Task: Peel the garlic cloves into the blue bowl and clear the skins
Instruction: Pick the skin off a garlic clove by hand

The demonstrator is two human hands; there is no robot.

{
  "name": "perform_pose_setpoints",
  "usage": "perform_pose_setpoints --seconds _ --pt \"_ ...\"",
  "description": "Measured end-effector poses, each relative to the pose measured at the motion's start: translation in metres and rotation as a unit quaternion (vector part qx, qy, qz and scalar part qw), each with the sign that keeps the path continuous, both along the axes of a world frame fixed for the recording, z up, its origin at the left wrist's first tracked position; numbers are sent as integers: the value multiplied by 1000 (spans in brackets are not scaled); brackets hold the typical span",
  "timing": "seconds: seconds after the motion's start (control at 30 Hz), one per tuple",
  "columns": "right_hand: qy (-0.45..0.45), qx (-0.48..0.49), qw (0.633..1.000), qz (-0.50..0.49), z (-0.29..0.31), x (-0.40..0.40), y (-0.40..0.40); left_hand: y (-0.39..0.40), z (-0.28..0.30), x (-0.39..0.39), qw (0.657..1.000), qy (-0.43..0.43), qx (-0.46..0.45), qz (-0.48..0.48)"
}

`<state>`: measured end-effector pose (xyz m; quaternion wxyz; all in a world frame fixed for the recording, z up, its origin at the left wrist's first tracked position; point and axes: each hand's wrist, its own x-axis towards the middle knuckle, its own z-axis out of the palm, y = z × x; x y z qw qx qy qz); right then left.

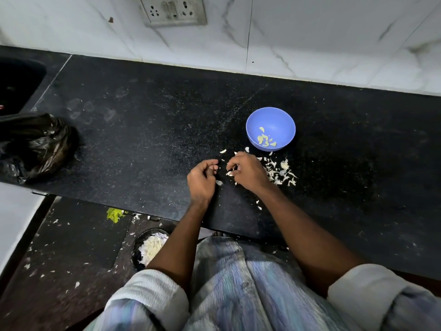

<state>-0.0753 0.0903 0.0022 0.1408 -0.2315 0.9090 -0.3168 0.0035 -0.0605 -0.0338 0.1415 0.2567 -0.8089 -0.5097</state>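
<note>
A blue bowl (pixel 270 118) stands on the black counter (pixel 143 130) with several peeled garlic cloves (pixel 265 140) in its bottom. Just in front of it lies a heap of white garlic skins (pixel 281 172). My right hand (pixel 248 170) rests on the counter beside the heap, its fingers curled round a garlic clove (pixel 230 173) at the fingertips. My left hand (pixel 201 179) sits a little to the left, fingers curled, with something small and pale at the fingertips that I cannot make out. A loose skin (pixel 219 183) lies between the hands.
A crumpled black plastic bag (pixel 40 144) lies at the counter's left end, next to a dark sink (pixel 19 82). On the floor below the counter edge stands a bin of white skins (pixel 150 248). Scraps litter the floor. A wall socket (pixel 173 10) is above.
</note>
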Motion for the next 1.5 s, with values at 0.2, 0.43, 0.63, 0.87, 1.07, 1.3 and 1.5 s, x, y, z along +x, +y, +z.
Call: perform_pose_setpoints --seconds 0.2,0.43,0.63,0.87,1.07,1.3,1.5 --pt "12 42 999 18 -1 1 10 4 0 -3 1000 -1 -24 -12" --pt "28 92 993 72 3 0 16 11 0 -7 999 -10 -20 -26" --pt "-8 8 1000 29 0 -9 34 16 -3 -7 1000 -16 -14 -22" --pt "-51 -56 994 -76 0 -12 50 28 4 -8 999 -1 -39 -38" --pt "-162 -172 959 -156 9 -14 63 68 14 -17 991 -3 -61 -120" --pt "-291 -294 881 -228 10 -7 89 88 15 -22 993 -4 -54 -102" --pt "-233 -297 893 -246 8 1 93 99 16 -27 992 12 -13 -121"
